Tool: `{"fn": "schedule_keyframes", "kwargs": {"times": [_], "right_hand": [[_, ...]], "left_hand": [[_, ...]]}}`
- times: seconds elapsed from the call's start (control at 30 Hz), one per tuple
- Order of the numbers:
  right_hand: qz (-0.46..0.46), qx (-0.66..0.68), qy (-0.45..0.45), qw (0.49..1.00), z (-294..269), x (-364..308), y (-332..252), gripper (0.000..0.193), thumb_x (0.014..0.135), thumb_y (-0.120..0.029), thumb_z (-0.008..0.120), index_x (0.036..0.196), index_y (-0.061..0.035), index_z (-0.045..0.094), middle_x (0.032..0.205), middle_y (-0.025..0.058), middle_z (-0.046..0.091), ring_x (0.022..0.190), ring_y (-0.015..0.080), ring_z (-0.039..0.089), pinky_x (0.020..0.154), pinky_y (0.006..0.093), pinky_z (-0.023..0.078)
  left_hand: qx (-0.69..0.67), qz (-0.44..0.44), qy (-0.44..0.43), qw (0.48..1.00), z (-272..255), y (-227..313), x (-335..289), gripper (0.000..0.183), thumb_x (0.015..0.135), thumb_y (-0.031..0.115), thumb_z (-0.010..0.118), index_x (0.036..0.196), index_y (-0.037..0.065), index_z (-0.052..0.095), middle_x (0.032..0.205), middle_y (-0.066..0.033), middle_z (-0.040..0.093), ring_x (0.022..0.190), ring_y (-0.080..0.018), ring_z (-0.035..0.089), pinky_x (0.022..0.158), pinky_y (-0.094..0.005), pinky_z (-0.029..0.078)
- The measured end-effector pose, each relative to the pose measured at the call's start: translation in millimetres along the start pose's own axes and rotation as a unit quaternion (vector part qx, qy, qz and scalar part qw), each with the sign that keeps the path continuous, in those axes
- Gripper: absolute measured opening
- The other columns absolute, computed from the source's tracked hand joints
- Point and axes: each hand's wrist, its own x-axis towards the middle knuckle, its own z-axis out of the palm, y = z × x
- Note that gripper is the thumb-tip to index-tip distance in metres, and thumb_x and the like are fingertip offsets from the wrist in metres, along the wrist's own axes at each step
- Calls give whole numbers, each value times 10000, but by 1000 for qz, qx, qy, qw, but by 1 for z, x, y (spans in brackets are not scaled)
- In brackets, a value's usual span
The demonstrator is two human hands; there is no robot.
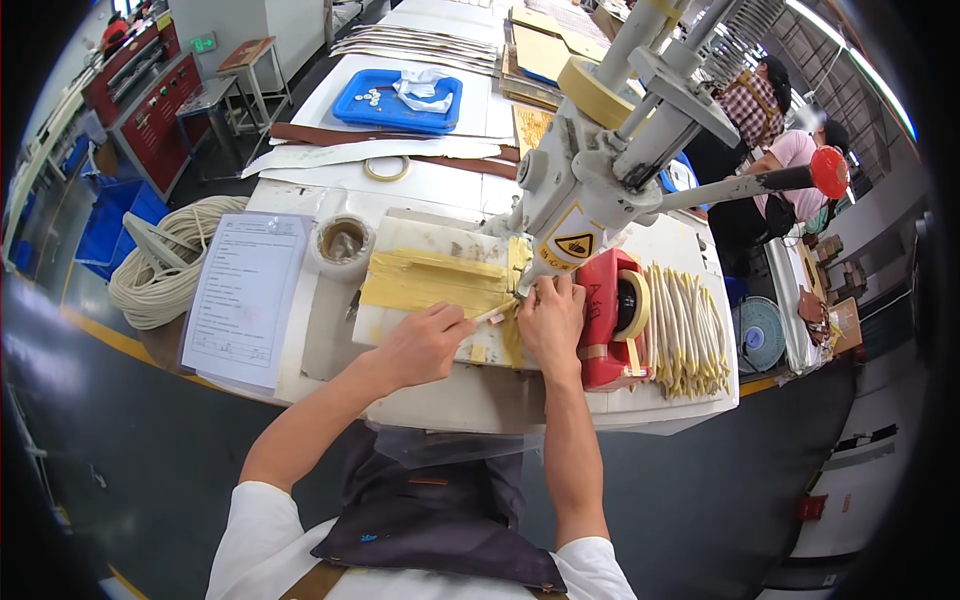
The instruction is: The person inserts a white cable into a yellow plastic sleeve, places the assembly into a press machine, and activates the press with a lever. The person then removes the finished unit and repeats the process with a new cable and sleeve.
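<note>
At the near edge of the counter (300, 350), right under the press, both hands are down and working close together. The left hand (425, 345) has its fingers pinched on a thin pale cord piece (492, 316), holding it by the near end. The right hand (552, 320) is curled just beside it, fingertips pressed onto the same cord piece where it meets the yellow tape strips (432, 280); whether those fingers actually grip it, I cannot tell. The cord piece lies between the two hands, on the taped white board (420, 240), directly below the foot of the white lever press (575, 190).

Moving out: touching the right hand on its right side sits a red tape dispenser (600, 320) with a roll of cream tape in it. Further right, a row of cut cream cords (685, 335) lies side by side on the counter. The press handle with its red knob (828, 170) sticks out to the far right.

To the left of the board stands a roll of tape (343, 242), and left again a printed sheet (245, 295) in a clear sleeve. Beyond the counter's left edge lies a big coil of white rope (165, 265). Far up the counter rests a blue tray (395, 102).
</note>
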Motion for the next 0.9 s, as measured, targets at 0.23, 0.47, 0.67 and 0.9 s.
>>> {"fn": "schedule_keyframes", "kwargs": {"times": [0.23,0.47,0.67,0.9], "right_hand": [[74,491,97,863,-76,-1,1,586,1009,-131,511,1554,32,369,1534,232,470,1448,307,425,1192,421,343],[-178,718,150,656,-285,86,-30,615,1062,-425,483,1399,89,451,1180,228,596,1110,311,570,1036,445,411],[-203,716,125,656,-288,84,-21,242,990,-259,511,850,-65,543,681,18,401,624,126,342,701,343,309],[-256,620,331,664,-153,-61,-14,202,935,-212,485,739,-176,451,659,1,408,739,176,406,965,430,331]], "left_hand": [[-2,6,-7,1000,1,-6,2,339,743,-34,628,1079,-13,663,881,-102,550,853,-285,586,730,-378,520],[-4,-4,0,1000,-1,-5,-2,358,737,-62,611,1084,-46,699,869,-103,559,804,-279,580,709,-375,519],[-15,10,12,1000,1,-2,5,379,727,-73,611,1093,-56,709,854,-100,562,776,-273,575,697,-371,518],[-7,-1,-17,1000,1,0,1,396,707,-26,624,1099,-50,676,888,-105,571,851,-276,599,739,-367,531]]}}
